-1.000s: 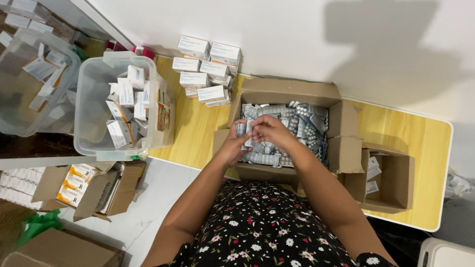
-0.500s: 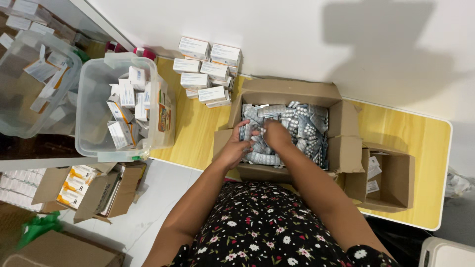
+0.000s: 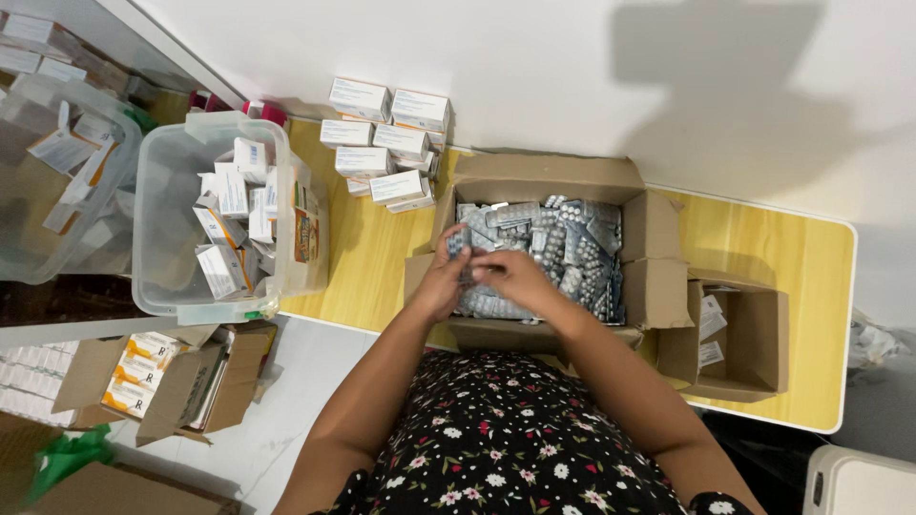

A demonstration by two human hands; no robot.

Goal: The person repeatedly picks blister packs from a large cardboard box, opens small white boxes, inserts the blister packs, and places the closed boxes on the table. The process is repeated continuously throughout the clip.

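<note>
Both hands are down in the open cardboard box (image 3: 534, 181) of silver blister packs (image 3: 563, 248) on the yellow table (image 3: 763, 248). The left hand (image 3: 445, 277) pinches a small stack of packs upright; the right hand (image 3: 510, 275) curls over them. White cartons (image 3: 382, 143) sit far left.

Two bare arms reach forward from the body, hands meeting close together.

The left hand (image 3: 441, 282) sits slightly farther and to the left, fingers curled inward with the thumb side up. The right hand (image 3: 510, 277) lies just beside it, palm down, fingers bent and pointing left toward the other hand; the fingertips of both nearly touch. Both forearms angle inward from wide-set elbows, forming a narrow V. Whether either hand grips anything is not clear.
</note>
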